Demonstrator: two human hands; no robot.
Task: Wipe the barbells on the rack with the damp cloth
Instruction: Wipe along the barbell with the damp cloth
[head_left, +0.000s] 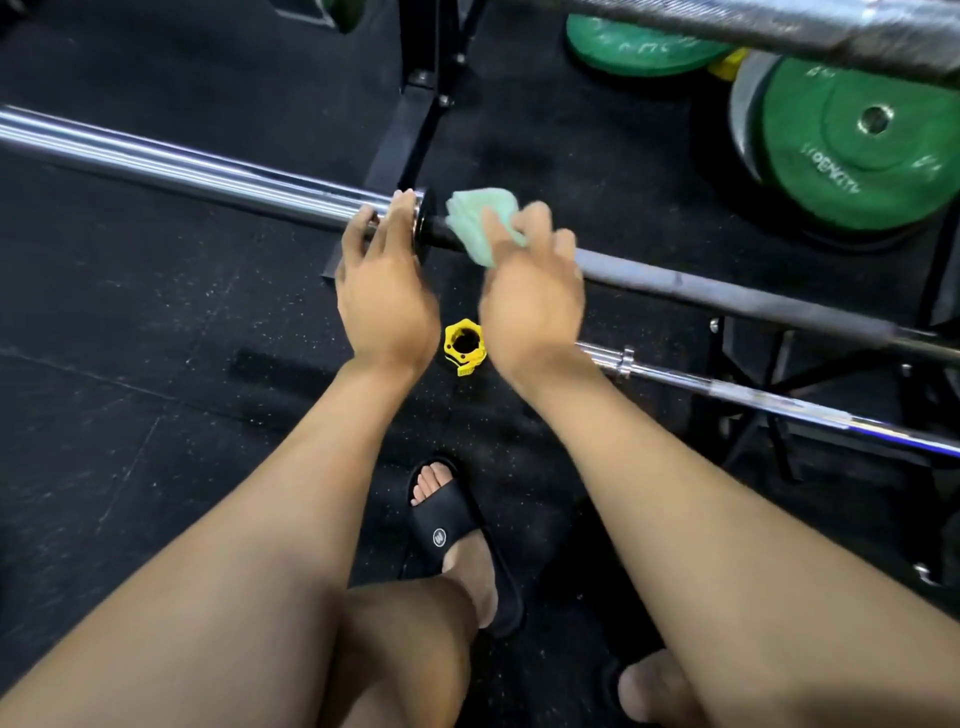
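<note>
Chrome-sleeved long steel barbell (197, 171) crosses the black rubber floor (130, 364). Left hand (384, 291) curls round the sleeve beside the barbell's collar; right hand (530, 291) presses a crumpled pale green cloth (478, 218) onto the shaft just past it. Below the barbell lies a small yellow plastic clamp (464, 345).

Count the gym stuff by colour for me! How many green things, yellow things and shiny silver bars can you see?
Green: 3 (cloth, big plate, far plate)
Yellow: 1 (collar clamp); a yellow bit behind the plates is too hidden to count
Silver bars: 3 (near barbell, top bar, low bar)
Total: 7
</note>
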